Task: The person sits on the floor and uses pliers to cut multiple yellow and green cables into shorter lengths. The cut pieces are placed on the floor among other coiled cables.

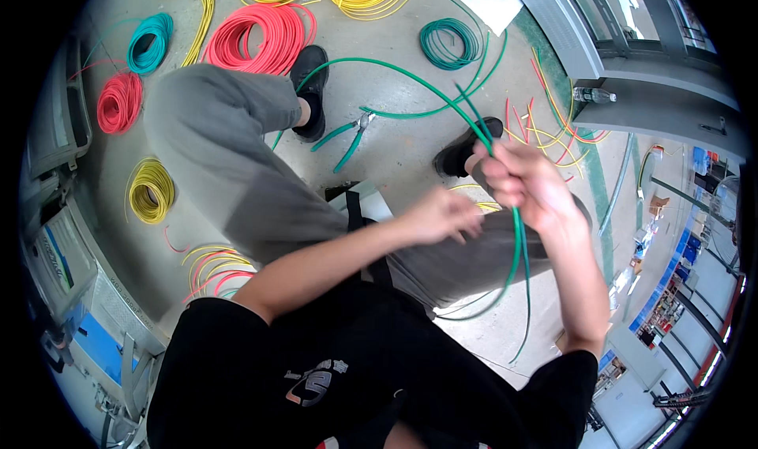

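Note:
My right hand (527, 179) is closed around green wires (517, 247). Above the fist two ends stick out, and one long wire arcs away to the left past my shoe. Below it, the wires hang in loops over my right thigh. My left hand (444, 214) is just left of the wires, apart from them and smeared by motion, so its fingers cannot be read clearly. On the floor between my feet lie pliers (365, 120) with green handles spread apart, close to the end of a green wire.
Coils of red wire (227, 46), yellow wire (151, 204) and green wire (426, 42) lie around my feet. Cut wire pieces (543, 137) are scattered at the right, near a plastic bottle (594, 95) on a grey metal frame (655, 109). Metal equipment (118, 291) stands at the left.

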Tool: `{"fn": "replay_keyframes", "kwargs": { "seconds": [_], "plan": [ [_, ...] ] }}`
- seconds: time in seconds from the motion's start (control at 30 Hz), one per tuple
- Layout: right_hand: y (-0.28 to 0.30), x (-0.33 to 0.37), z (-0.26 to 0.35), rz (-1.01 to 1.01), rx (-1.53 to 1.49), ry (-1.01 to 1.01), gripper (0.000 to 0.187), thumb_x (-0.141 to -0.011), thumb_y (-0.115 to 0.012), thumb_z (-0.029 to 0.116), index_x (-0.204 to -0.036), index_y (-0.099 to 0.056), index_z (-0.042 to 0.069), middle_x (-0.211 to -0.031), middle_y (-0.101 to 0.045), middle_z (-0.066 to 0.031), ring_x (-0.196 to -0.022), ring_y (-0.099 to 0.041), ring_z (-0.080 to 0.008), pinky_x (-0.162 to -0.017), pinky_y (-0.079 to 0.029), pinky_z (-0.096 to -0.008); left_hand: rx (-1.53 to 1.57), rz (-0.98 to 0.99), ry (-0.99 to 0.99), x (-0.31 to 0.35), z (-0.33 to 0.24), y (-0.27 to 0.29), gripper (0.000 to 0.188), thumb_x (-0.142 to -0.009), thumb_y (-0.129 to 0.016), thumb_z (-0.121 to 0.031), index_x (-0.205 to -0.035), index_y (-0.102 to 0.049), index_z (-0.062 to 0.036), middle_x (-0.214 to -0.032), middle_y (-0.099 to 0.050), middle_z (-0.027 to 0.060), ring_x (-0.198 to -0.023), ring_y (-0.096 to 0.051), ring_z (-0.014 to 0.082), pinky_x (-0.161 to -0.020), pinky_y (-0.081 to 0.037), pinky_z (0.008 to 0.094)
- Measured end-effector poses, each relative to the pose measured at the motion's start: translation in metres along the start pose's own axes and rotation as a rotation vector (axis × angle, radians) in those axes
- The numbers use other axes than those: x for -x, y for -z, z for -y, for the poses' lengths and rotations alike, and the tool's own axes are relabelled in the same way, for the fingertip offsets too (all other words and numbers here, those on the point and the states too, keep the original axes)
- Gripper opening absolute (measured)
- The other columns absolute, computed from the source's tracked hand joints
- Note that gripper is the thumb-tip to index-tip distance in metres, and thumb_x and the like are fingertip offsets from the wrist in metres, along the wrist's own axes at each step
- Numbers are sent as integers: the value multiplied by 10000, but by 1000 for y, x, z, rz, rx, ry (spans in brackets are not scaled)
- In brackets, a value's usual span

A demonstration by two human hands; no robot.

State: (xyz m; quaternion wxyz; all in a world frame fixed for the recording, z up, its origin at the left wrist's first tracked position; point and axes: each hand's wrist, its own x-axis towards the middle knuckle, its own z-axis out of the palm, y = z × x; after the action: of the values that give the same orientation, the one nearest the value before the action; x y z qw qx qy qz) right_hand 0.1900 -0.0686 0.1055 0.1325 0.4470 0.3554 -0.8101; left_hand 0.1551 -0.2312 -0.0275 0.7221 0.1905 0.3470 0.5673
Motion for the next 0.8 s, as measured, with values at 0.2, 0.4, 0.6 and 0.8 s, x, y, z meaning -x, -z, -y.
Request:
{"fn": "replay_keyframes", "kwargs": {
  "seconds": [0.2,0.4,0.6,0.8],
  "plan": [
    [7,48,-10,-50,-79,-147,249,-961,-530,200,-1031,-563,-37,-684,-412,24,-527,-272,-26,-442,-228,-175,-1549,-931,679,-79,112,201,324,-874,-516,-140,-1152,-535,24,-1300,-468,210,-1229,-431,361,-836,-499,476],
    [30,44,-24,41,-213,-219,252,-981,-494,171,-1057,-548,-62,-690,-358,34,-533,-232,-29,-450,-199,-195,-1696,-912,558,-47,183,306,291,-849,-550,-193,-1087,-522,-28,-1120,-570,134,-1015,-575,334,-749,-519,463],
    [48,32,-31,84,-265,-208,268,-988,-479,182,-1074,-535,-66,-697,-355,33,-539,-231,-30,-449,-199,-190,-1273,-605,560,-51,85,182,381,-727,-605,-161,-1055,-541,20,-976,-634,207,-913,-618,381,-804,-510,461],
    [52,34,-32,61,-244,-204,266,-987,-482,187,-1073,-540,-57,-701,-374,29,-541,-243,-29,-445,-203,-187,-836,-193,37,-12,5,63,461,-760,-555,-131,-1202,-505,-13,-1092,-605,185,-1039,-577,344,-893,-447,431]
  ]
}}
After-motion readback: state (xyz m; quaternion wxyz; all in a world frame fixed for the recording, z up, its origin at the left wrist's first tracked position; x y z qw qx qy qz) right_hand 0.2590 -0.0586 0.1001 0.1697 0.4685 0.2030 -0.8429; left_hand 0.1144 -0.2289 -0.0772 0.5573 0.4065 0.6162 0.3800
